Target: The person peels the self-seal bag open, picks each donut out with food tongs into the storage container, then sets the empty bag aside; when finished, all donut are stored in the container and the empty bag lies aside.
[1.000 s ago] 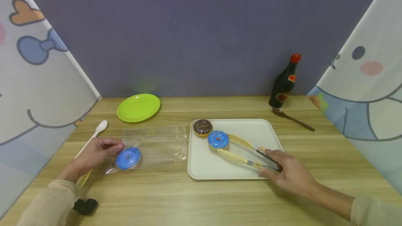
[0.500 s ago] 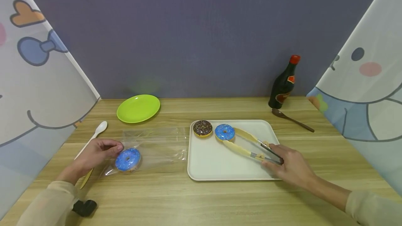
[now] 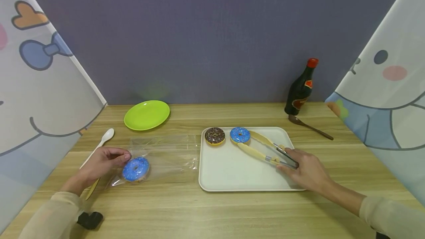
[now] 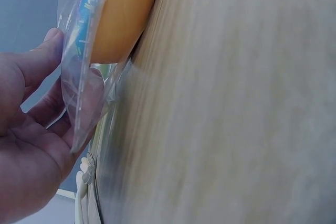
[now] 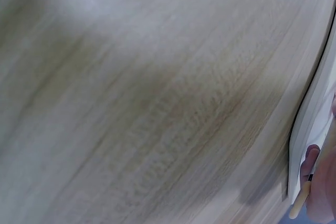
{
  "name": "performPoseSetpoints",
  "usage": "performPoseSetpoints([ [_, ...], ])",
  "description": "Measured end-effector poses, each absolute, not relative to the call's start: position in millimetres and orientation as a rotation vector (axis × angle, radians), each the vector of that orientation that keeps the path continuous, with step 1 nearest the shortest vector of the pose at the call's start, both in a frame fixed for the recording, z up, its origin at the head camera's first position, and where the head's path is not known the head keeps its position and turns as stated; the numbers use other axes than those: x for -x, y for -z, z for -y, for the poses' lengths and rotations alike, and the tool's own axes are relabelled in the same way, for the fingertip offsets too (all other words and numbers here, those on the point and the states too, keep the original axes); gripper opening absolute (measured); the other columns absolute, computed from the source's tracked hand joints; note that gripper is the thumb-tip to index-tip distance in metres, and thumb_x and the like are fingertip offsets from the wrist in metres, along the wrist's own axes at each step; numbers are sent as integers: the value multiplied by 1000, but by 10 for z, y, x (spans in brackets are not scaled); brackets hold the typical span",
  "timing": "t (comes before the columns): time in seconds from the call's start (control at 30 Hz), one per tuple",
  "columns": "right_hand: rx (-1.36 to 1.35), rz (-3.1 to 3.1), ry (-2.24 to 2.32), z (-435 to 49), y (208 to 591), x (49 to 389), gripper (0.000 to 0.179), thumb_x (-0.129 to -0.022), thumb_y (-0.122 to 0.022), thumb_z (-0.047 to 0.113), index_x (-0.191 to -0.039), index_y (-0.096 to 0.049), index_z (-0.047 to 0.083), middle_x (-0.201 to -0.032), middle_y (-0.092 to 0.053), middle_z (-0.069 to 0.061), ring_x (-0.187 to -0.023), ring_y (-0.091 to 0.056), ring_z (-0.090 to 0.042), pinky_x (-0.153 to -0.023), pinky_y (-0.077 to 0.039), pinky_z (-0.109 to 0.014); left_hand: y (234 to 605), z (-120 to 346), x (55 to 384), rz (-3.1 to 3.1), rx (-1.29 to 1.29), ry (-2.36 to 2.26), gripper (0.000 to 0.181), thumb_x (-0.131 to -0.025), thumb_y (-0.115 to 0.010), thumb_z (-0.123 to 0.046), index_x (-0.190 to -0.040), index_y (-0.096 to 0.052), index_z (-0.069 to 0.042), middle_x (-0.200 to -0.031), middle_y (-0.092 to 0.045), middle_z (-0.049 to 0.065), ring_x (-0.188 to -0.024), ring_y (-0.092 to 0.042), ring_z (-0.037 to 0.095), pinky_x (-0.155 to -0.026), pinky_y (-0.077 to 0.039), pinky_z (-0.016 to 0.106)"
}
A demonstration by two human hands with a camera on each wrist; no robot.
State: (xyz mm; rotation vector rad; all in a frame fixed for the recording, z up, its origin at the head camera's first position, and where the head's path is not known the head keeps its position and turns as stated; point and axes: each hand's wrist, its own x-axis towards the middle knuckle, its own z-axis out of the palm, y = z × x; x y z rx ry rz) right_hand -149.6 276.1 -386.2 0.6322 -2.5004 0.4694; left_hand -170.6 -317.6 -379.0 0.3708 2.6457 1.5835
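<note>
My right hand (image 3: 307,169) grips a pair of tongs (image 3: 255,152) with yellow tips and metal arms. The tips stand on either side of a blue sprinkled donut (image 3: 240,135), at the back of the white tray (image 3: 229,180). To its left on the tray sits a chocolate donut (image 3: 214,136). On the left, my left hand (image 3: 105,165) pinches the edge of a clear plastic bag (image 3: 169,154). Inside the bag, near the fingers, lies another blue donut (image 3: 135,169); its orange underside shows in the left wrist view. The bag's other end reaches close to the tray.
A green plate (image 3: 147,115) lies at the back left. Partly under the left forearm are a white spoon (image 3: 107,135) and a yellow handle (image 3: 93,189), with a black object (image 3: 90,220) nearby. A dark bottle (image 3: 300,87) and a brown wooden spoon (image 3: 310,127) are at the back right.
The tongs and the blue donut on the tray have moved right and toward the back edge, away from the chocolate donut. My left hand and the bag have stayed put.
</note>
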Motion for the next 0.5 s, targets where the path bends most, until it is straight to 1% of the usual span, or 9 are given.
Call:
performPoseSetpoints([
  [0.13,-633,2512,-469,-2758,3866,1508,59,-66,-85,29,-109,-66,-7,-98,-67,-21,-83,-65,-36,-63,-52,-48,3800,3173,1710,-2656,-355,-1570,24,-92,-63,-6,-102,-63,16,-90,-69,6,-78,-64,10,-68,-55,28],
  [0.5,-617,2541,-461,-2747,3867,1512,59,-68,-85,29,-110,-65,-7,-99,-66,-22,-83,-65,-37,-63,-52,-48,3799,3168,1708,-2675,-359,-1552,25,-92,-64,-10,-101,-64,14,-90,-69,7,-79,-65,11,-69,-55,28],
])
